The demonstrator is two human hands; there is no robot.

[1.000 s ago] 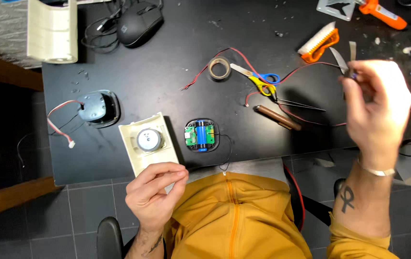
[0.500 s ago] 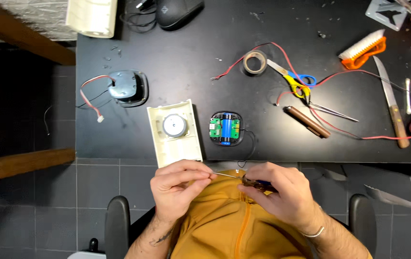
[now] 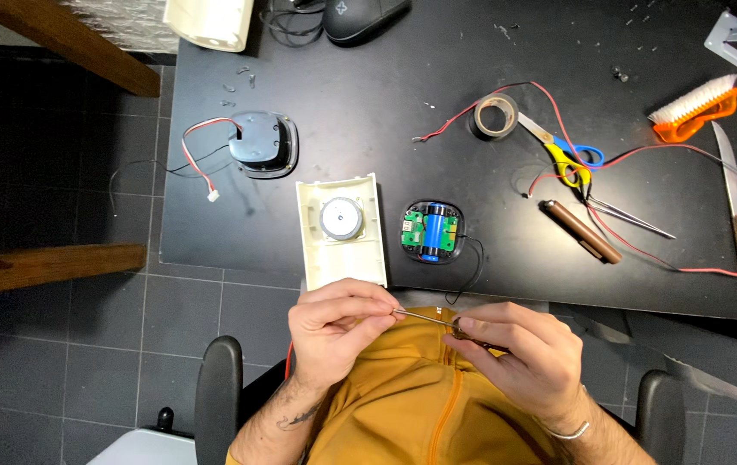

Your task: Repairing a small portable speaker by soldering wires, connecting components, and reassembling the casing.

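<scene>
Table (image 3: 368,77) far of my lap | cream case (image 3: 341,231) at near edge | my left hand (image 3: 338,331) pinches the thin metal rod (image 3: 424,316) by its tip | my right hand (image 3: 515,353) pinches its other end | rod over my lap, light, stiff, slippery: grip ends.

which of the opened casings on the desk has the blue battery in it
The small round black casing right of the cream rectangular casing: it shows a blue cell between green boards. The grey one shows only wires.

black desk (image 3: 368,77) over grey tiled floor (image 3: 58,379)
</scene>
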